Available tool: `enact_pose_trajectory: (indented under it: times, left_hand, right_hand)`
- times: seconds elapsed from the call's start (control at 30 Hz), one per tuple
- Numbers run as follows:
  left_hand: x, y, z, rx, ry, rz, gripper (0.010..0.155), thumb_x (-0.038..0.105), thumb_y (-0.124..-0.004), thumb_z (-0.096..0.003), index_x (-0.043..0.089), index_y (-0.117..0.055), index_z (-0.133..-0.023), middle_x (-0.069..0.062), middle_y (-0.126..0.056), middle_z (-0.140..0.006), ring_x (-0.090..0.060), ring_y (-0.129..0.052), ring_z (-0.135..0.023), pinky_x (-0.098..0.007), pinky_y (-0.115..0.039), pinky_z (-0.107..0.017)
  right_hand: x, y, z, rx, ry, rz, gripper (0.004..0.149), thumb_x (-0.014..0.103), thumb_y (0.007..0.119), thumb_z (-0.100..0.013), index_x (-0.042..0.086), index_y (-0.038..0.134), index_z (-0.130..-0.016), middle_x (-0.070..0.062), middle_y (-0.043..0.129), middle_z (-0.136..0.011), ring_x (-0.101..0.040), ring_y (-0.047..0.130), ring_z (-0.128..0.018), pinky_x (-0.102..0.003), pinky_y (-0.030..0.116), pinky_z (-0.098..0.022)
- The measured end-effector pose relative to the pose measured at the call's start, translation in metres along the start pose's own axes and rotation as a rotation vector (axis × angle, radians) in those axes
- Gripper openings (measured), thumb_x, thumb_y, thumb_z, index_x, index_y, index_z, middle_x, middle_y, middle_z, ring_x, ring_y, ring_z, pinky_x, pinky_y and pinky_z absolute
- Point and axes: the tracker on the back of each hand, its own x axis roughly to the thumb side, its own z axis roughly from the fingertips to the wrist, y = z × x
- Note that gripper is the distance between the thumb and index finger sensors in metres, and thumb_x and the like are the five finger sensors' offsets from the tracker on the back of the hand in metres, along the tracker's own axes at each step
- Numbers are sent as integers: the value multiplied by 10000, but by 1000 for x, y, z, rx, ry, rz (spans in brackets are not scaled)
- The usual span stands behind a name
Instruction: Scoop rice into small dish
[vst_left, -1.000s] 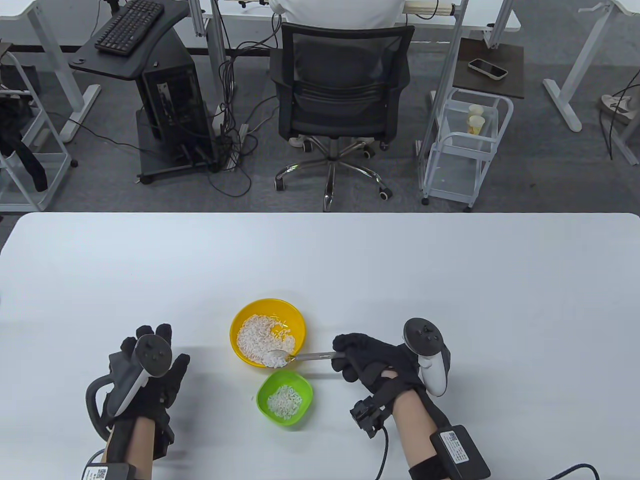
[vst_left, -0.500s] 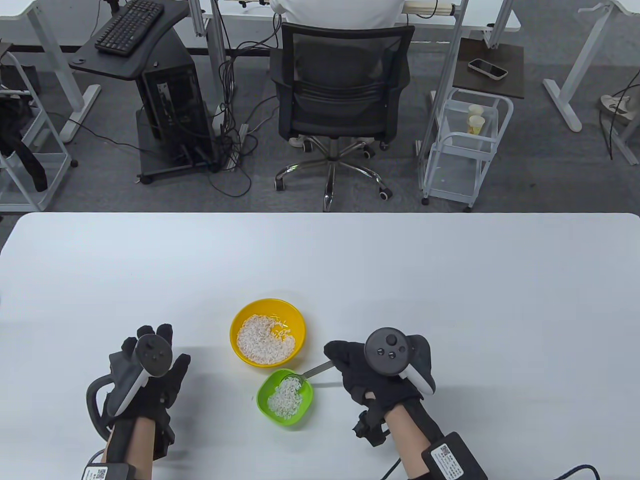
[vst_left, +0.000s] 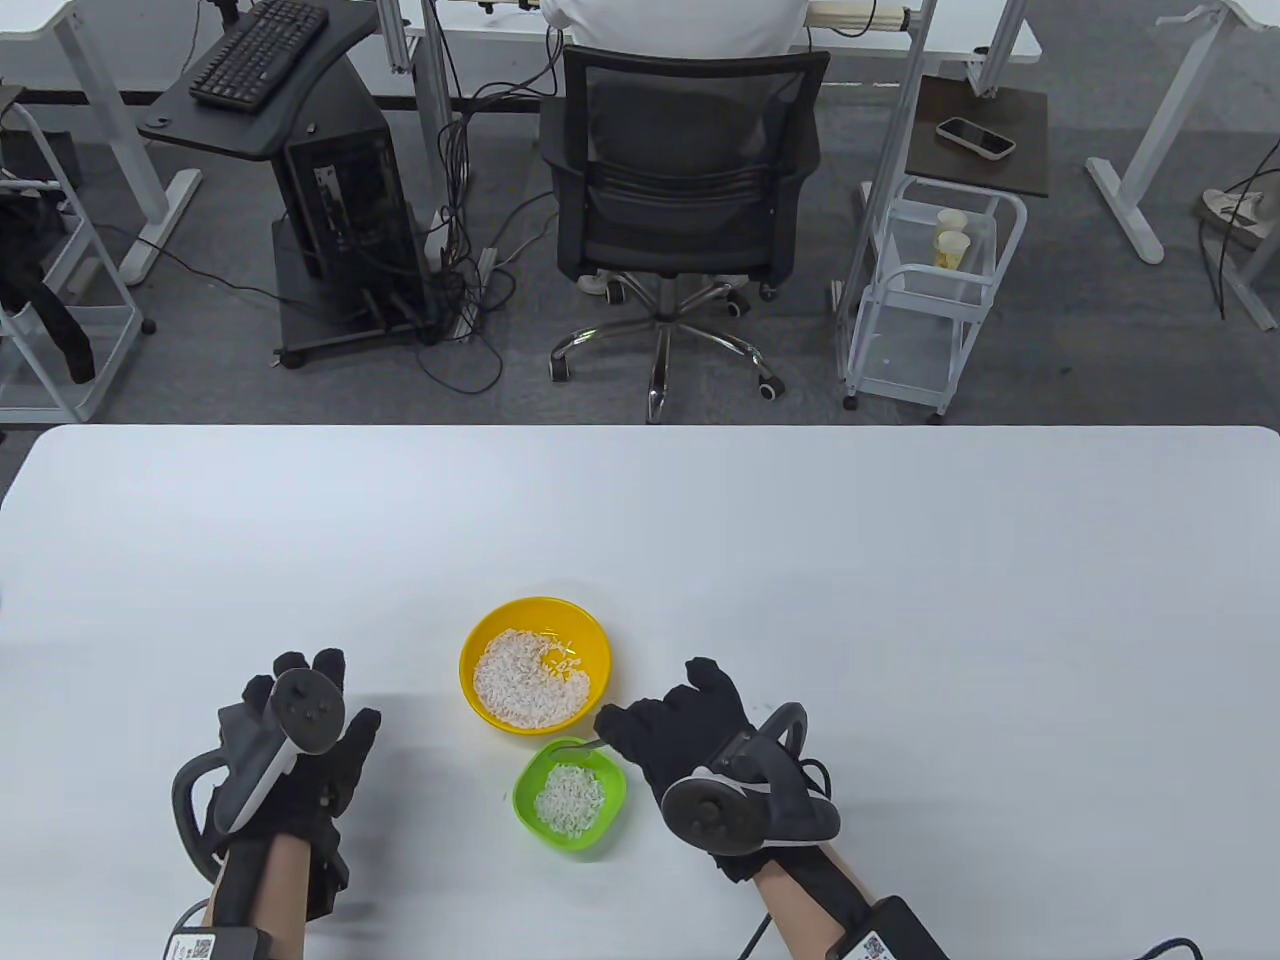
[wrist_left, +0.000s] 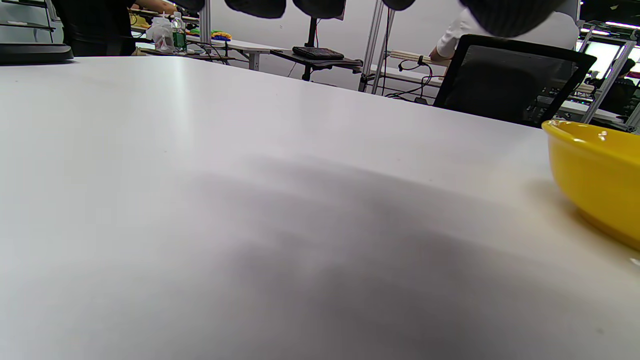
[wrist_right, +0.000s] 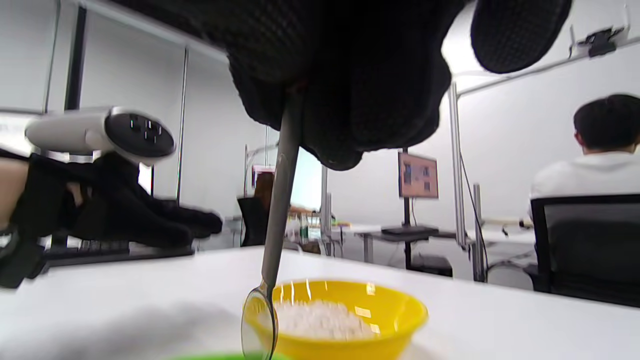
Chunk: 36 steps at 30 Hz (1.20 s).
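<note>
A yellow bowl (vst_left: 535, 660) of white rice sits near the table's front middle. It also shows in the left wrist view (wrist_left: 597, 177) and in the right wrist view (wrist_right: 350, 320). A small green dish (vst_left: 570, 797) with a heap of rice stands just in front of it. My right hand (vst_left: 680, 735) grips a metal spoon (vst_left: 572, 745), turned on its side over the dish's far rim. In the right wrist view the spoon (wrist_right: 275, 240) hangs bowl down and looks empty. My left hand (vst_left: 300, 745) rests flat on the table left of the bowls, holding nothing.
The white table (vst_left: 800, 560) stretches far and to both sides of the bowls. Beyond its far edge stand an office chair (vst_left: 680, 190) and a white cart (vst_left: 930, 290).
My right hand carried the rice-filled spoon from the yellow bowl to the green dish and rolled over, tipping the rice into the dish. The heap in the dish grew. The left hand stayed still.
</note>
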Motion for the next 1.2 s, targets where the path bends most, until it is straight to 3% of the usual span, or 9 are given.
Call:
enact_pose_trajectory:
  times: [0.1, 0.17, 0.27, 0.5, 0.6, 0.77, 1.07, 1.2]
  left_hand:
    - [0, 0, 0, 1, 1, 2, 724, 629, -617, -488, 443, -302, -1113, 44, -310, -1276, -302, -366, -1190, -584, -401, -850]
    - [0, 0, 0, 2, 1, -2, 724, 629, -618, -487, 442, -303, -1113, 43, -310, -1276, -303, -366, -1189, -583, -401, -850]
    - [1, 0, 0, 2, -2, -1, 723, 629, -618, -487, 445, -304, -1112, 44, -311, -1276, -302, -367, -1189, -584, -401, -851]
    - [2, -1, 0, 1, 1, -11, 723, 629, -618, -488, 445, -303, -1112, 46, -308, -1276, -300, -364, -1190, -582, -400, -852]
    - [3, -1, 0, 1, 3, -16, 722, 628, -617, -488, 445, -303, -1112, 46, -306, -1276, -299, -363, -1191, -582, -399, -852]
    - [4, -1, 0, 4, -4, -11, 724, 629, -617, -488, 444, -302, -1113, 45, -306, -1276, -302, -365, -1190, -583, -400, -852]
    - [4, -1, 0, 6, -3, -12, 724, 629, -618, -487, 444, -304, -1113, 45, -307, -1277, -300, -366, -1191, -583, -401, -851]
    - [5, -1, 0, 3, -1, -20, 723, 629, -617, -488, 445, -304, -1113, 41, -306, -1276, -301, -365, -1191, -583, -401, -851]
  right_hand:
    - [-8, 1, 4, -161, 95, 22, 408, 158, 728, -525, 133, 833, -918, -180, 990, -759, -381, 953, -527, -738, 587, -623]
    - [-14, 13, 7, -192, 170, 149, 411, 165, 734, -531, 131, 821, -931, -179, 985, -781, -389, 950, -560, -753, 541, -640]
    - [-22, 31, 7, -133, 159, 251, 414, 187, 737, -530, 146, 815, -935, -155, 994, -786, -364, 967, -568, -740, 560, -639]
    - [-21, 63, -4, 2, 202, 241, 413, 197, 741, -532, 135, 821, -932, -146, 1010, -772, -356, 984, -560, -736, 574, -629]
    - [-22, 68, -5, 16, 284, 82, 410, 197, 750, -527, 96, 837, -915, -158, 1036, -718, -343, 1007, -510, -729, 601, -615]
    - [-44, 76, 2, 3, 608, -409, 413, 175, 757, -529, 4, 840, -896, -236, 1035, -663, -369, 1007, -449, -730, 613, -588]
    - [-74, 107, 24, 25, 975, -873, 433, 139, 722, -533, -43, 790, -919, -272, 999, -686, -393, 982, -460, -729, 606, -576]
    - [-79, 109, 28, 28, 1011, -904, 433, 134, 704, -534, -34, 774, -927, -259, 987, -696, -389, 969, -468, -719, 611, -578]
